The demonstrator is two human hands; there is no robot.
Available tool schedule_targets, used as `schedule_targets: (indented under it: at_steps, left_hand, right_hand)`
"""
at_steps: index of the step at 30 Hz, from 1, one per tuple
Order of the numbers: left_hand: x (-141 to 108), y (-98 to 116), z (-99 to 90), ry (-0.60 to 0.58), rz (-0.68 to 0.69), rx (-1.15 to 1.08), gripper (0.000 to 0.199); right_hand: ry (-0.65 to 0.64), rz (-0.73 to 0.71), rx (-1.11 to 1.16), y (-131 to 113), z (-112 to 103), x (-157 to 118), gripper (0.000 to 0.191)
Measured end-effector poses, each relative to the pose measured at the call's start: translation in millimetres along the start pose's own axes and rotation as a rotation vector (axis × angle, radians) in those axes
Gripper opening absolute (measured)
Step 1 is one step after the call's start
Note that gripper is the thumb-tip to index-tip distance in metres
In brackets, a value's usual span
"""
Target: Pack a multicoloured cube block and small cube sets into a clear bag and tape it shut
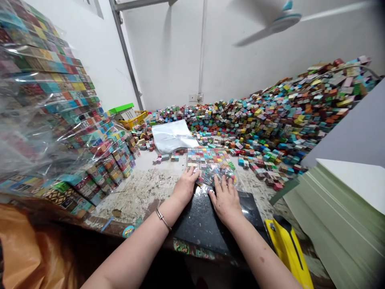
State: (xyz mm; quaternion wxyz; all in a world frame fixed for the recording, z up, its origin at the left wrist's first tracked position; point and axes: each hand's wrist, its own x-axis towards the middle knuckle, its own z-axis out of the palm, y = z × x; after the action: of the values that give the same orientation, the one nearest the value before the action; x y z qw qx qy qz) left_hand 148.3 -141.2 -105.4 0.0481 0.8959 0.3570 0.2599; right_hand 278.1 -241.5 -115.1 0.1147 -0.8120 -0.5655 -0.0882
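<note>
A flat block of small colourful boxes (207, 154) lies in front of me, its near part under crinkled clear plastic film (207, 173). My left hand (185, 185) rests at the block's near left corner, fingers stretched forward and touching the film. On the film's near right part lies my right hand (227, 199), its fingers spread and pointing away from me. Beneath my hands is a glossy black board (216, 233) at the table's front edge. Whether any film is caught under the left fingertips is hard to see.
A heap of small boxes (270, 116) fills the back and right. Film-wrapped stacks (60, 92) rise at left. A clear bag sheet (173, 135) lies behind the block. At right are a yellow tool (290, 249) and a pale green stack (333, 208). A fan (284, 23) hangs above.
</note>
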Motion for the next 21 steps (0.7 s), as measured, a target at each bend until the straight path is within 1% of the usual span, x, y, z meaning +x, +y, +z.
schedule_targets:
  at_steps: [5, 7, 9, 11, 12, 14, 15, 17, 19, 21]
  left_hand:
    - [7.4, -5.3, 4.9, 0.008, -0.007, -0.031, 0.032]
    - [7.3, -6.5, 5.8, 0.021, -0.015, -0.046, 0.029]
    - [5.7, -7.2, 5.3, 0.038, -0.021, -0.061, 0.029]
    - [2.5, -6.9, 2.9, 0.064, -0.034, -0.071, 0.036]
    - [0.6, -6.1, 0.8, 0.080, -0.061, -0.060, 0.042]
    - [-3.2, -3.2, -4.9, 0.075, -0.183, 0.017, 0.053]
    - [-4.8, -1.3, -8.3, 0.043, -0.257, 0.075, 0.055]
    - [-6.6, 2.8, -15.1, -0.052, -0.362, 0.171, 0.048]
    - [-6.4, 6.0, -20.9, -0.124, -0.373, 0.203, 0.035]
    - [-4.2, 7.6, -25.5, -0.145, -0.351, 0.202, 0.032]
  right_hand:
    - [-0.033, 0.002, -0.003, -1.0, -3.3, 6.5, 0.055]
    - [-0.038, -0.008, 0.000, -0.3, -6.4, 4.7, 0.054]
    - [-0.011, -0.043, 0.026, 4.1, -10.4, -0.7, 0.052]
    - [0.046, -0.117, 0.104, 13.3, -15.8, -7.5, 0.045]
    - [0.085, -0.152, 0.155, 19.3, -19.0, -10.1, 0.042]
    - [0.166, -0.169, 0.226, 32.0, -25.7, -11.5, 0.040]
    - [0.186, -0.132, 0.223, 37.9, -28.7, -9.8, 0.040]
    - [0.155, 0.008, 0.150, 46.6, -32.7, -2.1, 0.042]
    - [0.057, 0.124, 0.078, 50.9, -33.2, 8.7, 0.047]
    - [-0.028, 0.168, 0.058, 52.4, -30.6, 18.7, 0.050]
